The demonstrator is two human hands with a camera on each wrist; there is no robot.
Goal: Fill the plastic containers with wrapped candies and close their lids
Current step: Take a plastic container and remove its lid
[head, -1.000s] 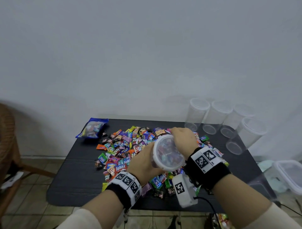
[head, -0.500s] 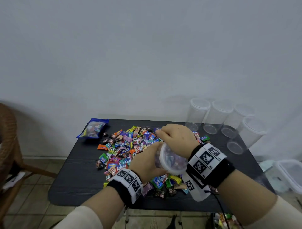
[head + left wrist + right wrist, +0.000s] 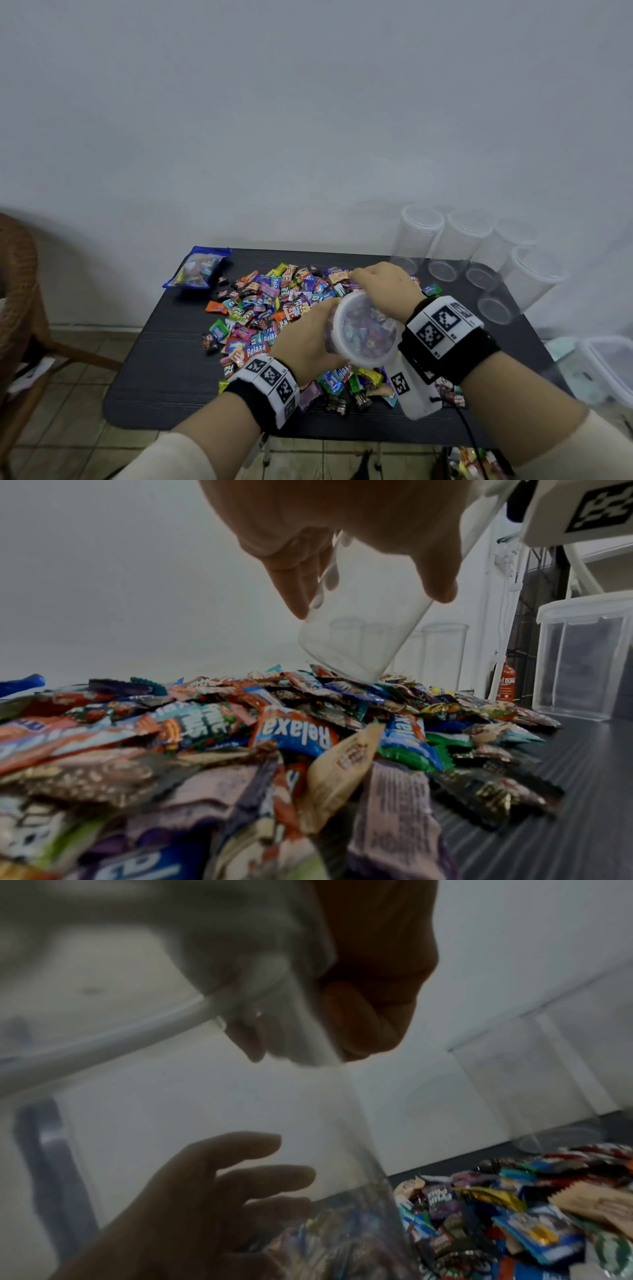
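A clear plastic container (image 3: 363,329) is held tilted above the pile of wrapped candies (image 3: 274,308), its open mouth turned toward the head camera. Its bottom edge touches the pile in the left wrist view. Colours show through its transparent wall, so I cannot tell whether any candy lies inside. The left hand (image 3: 308,342) wraps the container's left side, fingers curled round the wall. The right hand (image 3: 383,287) lies over the far side, fingers bent against it; the right wrist view is blurred and its grip is hard to read. The pile spreads over the dark desk (image 3: 164,370). Four empty containers with lids (image 3: 466,246) stand at the back right corner, faint against the wall. A blue candy bag (image 3: 198,267) lies at the back left. A lidded storage box (image 3: 609,363) is cut off at right.
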